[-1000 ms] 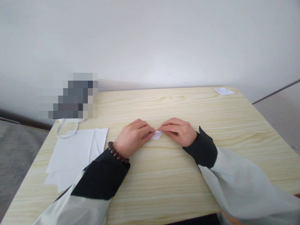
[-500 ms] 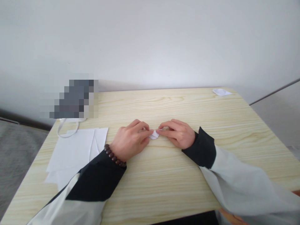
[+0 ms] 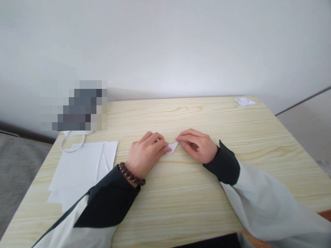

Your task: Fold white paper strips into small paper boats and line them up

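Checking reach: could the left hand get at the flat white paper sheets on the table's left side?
Probably yes: only bare light wooden table lies between the left hand and the flat white paper sheets, though it and the right hand pinch a small folded white paper piece.

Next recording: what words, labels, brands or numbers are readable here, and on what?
No text can be read anywhere.
Small folded paper between the left hand and right hand: blank.
White sheets: blank.
Pixelated object, back left: unreadable.
White scrap, far right: too small to tell.
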A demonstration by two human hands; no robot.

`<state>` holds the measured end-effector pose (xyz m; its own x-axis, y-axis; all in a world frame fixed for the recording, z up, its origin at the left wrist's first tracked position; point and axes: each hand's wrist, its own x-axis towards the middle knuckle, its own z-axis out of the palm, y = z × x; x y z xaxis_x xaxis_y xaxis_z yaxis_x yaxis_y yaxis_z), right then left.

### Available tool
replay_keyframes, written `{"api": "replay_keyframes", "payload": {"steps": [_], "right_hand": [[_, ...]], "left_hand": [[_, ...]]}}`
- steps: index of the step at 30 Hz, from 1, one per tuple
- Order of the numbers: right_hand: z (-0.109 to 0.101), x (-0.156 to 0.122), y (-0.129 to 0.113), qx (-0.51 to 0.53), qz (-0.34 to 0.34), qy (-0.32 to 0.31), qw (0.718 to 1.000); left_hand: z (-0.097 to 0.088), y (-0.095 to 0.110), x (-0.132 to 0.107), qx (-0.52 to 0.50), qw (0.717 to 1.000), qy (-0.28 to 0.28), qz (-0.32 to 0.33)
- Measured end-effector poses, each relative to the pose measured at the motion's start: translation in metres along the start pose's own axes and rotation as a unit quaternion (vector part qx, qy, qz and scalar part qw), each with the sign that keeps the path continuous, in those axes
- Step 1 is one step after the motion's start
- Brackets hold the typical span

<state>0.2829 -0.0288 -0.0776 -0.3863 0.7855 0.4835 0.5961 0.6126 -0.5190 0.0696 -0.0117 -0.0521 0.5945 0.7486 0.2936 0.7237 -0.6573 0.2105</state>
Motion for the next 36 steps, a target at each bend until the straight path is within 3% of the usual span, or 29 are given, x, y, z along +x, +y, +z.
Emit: {"api": "replay_keyframes", "payload": {"steps": [7,12,22,30,36], "right_hand": [[0.004,0.007,-0.013,-0.001,0.051,-0.008,0.999],[-0.001,0.009,-0.015,0.031,0.093,-0.009,0.995],[0.003,0.011,-0.016,0.018,0.115,0.016,0.993],[0.003,0.011,-0.015,0.034,0.096,0.016,0.995],[0.002,0.011,-0.018,0.016,0.072,0.036,0.997]], "left_hand": [[0.006,-0.003,0.003,-0.088,0.996,0.013,-0.013],[0.006,-0.007,0.005,-0.133,0.988,0.019,-0.075],[0.005,-0.009,0.007,-0.130,0.991,0.041,0.008],[0.007,-0.007,0.006,-0.112,0.992,0.052,-0.015],[0.001,-0.005,0.008,-0.183,0.981,0.038,-0.051]]}}
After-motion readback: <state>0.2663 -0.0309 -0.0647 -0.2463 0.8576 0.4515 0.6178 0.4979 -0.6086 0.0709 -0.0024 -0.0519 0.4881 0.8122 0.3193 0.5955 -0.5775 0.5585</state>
